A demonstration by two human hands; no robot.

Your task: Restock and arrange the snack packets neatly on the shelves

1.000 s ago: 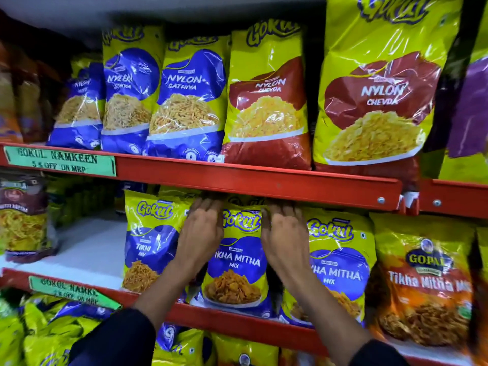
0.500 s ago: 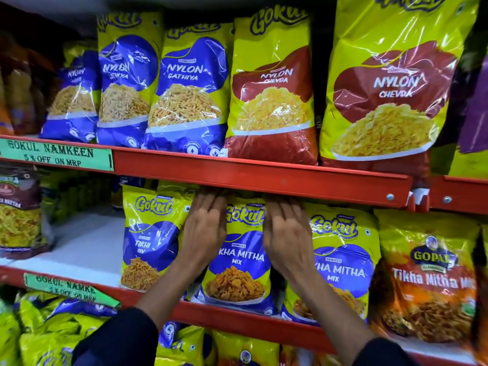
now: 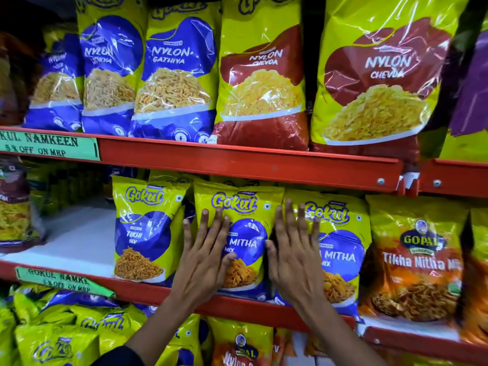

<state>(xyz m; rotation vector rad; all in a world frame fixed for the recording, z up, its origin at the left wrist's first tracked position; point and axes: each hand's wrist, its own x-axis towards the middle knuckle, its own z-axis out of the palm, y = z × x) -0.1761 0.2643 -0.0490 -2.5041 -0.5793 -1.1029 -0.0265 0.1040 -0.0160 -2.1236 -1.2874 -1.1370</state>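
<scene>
Palms flat, fingers spread: the left hand (image 3: 204, 256) and right hand (image 3: 293, 256) grip nothing, pressing the middle Tikha Mitha packet (image 3: 239, 233) at frame centre, likely to seat it upright. It stands on the middle shelf (image 3: 237, 305), between its Gokul neighbours.

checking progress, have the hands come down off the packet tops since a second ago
Yes: left hand and right hand slid downward, away from the red metal shelf rail.

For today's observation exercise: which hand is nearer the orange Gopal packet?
Right. The right hand lies one packet away from the orange Gopal packet; the left hand is farther left.
</scene>
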